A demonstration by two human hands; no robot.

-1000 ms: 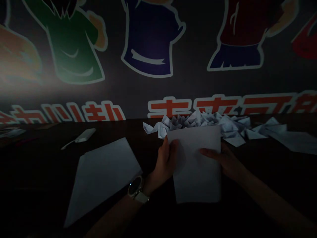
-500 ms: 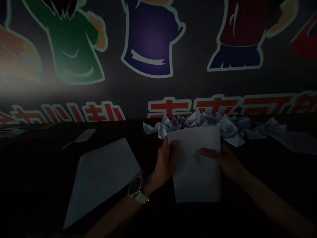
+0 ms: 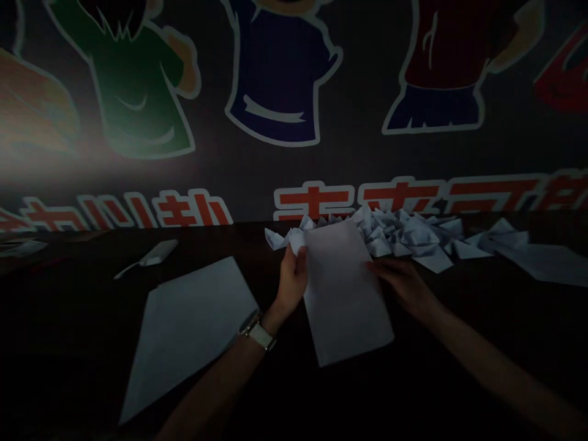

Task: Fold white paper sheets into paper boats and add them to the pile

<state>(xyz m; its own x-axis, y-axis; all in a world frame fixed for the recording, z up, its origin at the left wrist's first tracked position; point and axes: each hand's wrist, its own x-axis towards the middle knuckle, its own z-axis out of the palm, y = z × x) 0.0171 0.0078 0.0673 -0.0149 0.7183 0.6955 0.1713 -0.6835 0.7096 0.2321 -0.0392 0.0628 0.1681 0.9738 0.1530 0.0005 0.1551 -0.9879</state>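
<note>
A white paper sheet [image 3: 344, 294] is being held slanted above a dark tabletop [image 3: 78, 367], its upper end leaning toward the left and its top edge overlapping the front of a heap of folded paper boats [image 3: 407, 233]. The left hand [image 3: 291, 282] is grasping the sheet's left edge near the top, with its fingers curling up beside the nearest boat; a wristwatch [image 3: 252, 329] is encircling the wrist. The right hand [image 3: 399, 285] is lying with extended fingers on the sheet's right edge; whether it is gripping or merely touching cannot be determined. To the left, a large flat paper sheet [image 3: 188, 337] is lying on the tabletop, and a white handled implement [image 3: 154, 253] is lying beyond it. Along the far edge, a wall mural [image 3: 275, 73] is displaying cartoon figures above red lettering.
</note>
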